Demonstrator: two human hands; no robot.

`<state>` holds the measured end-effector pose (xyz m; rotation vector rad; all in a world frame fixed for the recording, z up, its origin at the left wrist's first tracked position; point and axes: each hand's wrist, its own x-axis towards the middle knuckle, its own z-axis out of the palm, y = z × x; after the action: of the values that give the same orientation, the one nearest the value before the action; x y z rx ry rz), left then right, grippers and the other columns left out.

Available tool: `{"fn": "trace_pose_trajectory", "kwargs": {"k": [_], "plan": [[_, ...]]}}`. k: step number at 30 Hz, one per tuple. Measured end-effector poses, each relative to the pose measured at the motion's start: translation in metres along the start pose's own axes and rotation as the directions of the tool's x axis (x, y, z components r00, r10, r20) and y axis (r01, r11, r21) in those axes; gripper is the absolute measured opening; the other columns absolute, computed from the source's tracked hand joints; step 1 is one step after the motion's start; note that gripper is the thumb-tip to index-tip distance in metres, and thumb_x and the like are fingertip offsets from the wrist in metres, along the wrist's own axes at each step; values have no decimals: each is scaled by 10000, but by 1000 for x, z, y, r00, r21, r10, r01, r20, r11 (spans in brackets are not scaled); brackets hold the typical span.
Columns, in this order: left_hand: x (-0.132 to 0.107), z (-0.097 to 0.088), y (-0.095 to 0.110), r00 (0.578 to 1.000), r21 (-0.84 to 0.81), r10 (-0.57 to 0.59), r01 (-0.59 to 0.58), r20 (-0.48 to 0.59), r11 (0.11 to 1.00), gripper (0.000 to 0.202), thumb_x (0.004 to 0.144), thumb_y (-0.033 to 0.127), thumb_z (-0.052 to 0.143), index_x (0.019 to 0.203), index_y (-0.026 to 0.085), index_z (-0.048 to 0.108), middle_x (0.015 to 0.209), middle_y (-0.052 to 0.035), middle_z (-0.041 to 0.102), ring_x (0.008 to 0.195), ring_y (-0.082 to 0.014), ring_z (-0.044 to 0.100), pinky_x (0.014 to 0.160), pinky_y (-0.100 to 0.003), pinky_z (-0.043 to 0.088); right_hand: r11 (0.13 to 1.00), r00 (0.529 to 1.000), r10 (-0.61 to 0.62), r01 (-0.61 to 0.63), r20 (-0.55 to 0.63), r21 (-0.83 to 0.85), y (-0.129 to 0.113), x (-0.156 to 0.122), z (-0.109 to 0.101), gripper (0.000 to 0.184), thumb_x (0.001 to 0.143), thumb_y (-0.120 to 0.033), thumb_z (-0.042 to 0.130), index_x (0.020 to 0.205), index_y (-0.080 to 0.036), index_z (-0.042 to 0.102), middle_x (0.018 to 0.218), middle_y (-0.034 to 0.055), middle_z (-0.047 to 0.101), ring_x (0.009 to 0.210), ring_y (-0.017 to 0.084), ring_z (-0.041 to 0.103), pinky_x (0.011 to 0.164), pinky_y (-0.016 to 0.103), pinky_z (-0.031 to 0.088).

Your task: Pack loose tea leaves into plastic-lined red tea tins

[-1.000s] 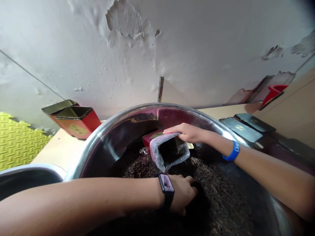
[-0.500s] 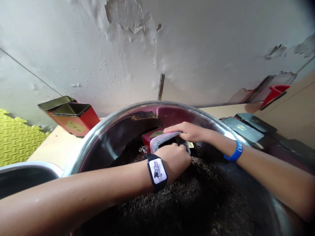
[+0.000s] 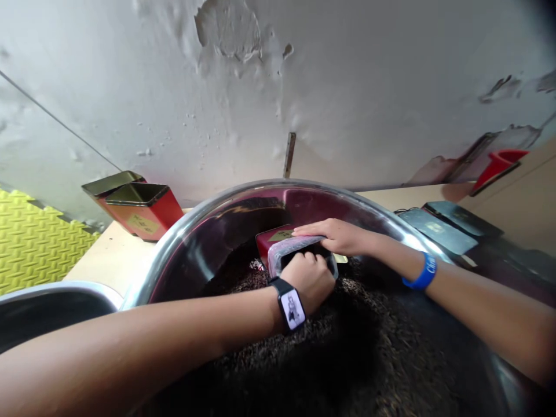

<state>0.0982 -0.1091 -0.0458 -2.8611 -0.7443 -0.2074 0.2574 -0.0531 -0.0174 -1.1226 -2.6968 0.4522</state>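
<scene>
A red tin (image 3: 267, 241) with a gold label lies tilted in a large metal basin (image 3: 161, 263), on dark loose leaf-like material (image 3: 360, 324) resembling tea. Its mouth is lined with a clear plastic bag (image 3: 282, 248) folded over the rim. My left hand (image 3: 308, 281), a black smartwatch on its wrist, is curled into a fist at the mouth; whatever its fingers hold is hidden. My right hand (image 3: 343, 236), with a blue wristband, grips the bag and rim from the far side, fingers outside and thumb near the opening.
Two open red tins (image 3: 150, 211) stand left of the basin on a pale tabletop (image 3: 93, 255). A second metal basin (image 3: 65, 286) is at lower left. Grey flat devices (image 3: 438, 229) and a red container (image 3: 499, 165) lie to the right. A peeling wall (image 3: 347, 87) rises behind.
The view has shifted slightly, so the scene sits further right. My left fist has moved a little back from the tin's mouth, showing more of the dark opening. My right hand keeps its grip.
</scene>
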Motion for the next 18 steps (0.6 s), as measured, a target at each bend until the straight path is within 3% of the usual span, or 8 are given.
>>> {"fn": "trace_pose_trajectory", "kwargs": {"k": [3,5,8,10,12,18], "plan": [[-8,-3,15,982,-144,189,-186,8,972,221,848,166,390,812,123,604,792,-87,580,715,-206,571,561,-310,449,1000,1000,-4,3,14,8,2,-1,-1,623,652,-20,367,1215,-251,499,1259,-35,487,1172,123,433,1015,325,326],[-14,-1,20,922,-320,380,-341,69,884,254,833,351,459,958,175,593,946,-74,584,817,-212,571,631,-309,469,1000,1000,-4,4,13,8,3,-1,-1,633,643,-16,363,1211,-261,501,1260,-43,485,1176,120,428,1016,325,324],[-19,6,22,839,-445,518,-405,167,799,690,668,589,568,1237,225,435,1244,-97,446,1014,-291,504,722,-356,471,1000,1000,-8,8,1,10,4,-1,-1,631,650,-16,360,1211,-267,501,1261,-47,485,1181,118,422,1019,324,319],[-20,9,22,821,-432,510,-375,256,820,779,621,565,622,1278,215,390,1249,-113,429,1006,-310,506,711,-368,471,1000,1000,-13,13,0,13,5,-1,-1,631,651,-14,363,1209,-272,502,1261,-48,486,1181,121,421,1018,330,321],[-18,10,22,805,-425,512,-367,301,827,746,626,512,644,1264,204,411,1171,-117,477,918,-286,549,689,-352,470,1000,1000,-15,15,6,13,5,-1,-2,636,647,-10,363,1208,-275,502,1260,-49,486,1180,125,423,1016,339,322],[-12,16,21,762,-431,561,-410,322,804,346,758,217,512,1100,226,565,934,-46,597,727,-180,597,546,-256,430,1000,1000,-4,4,9,3,0,-2,-5,637,648,-5,365,1214,-263,497,1260,-31,490,1161,132,442,1008,347,331]]}}
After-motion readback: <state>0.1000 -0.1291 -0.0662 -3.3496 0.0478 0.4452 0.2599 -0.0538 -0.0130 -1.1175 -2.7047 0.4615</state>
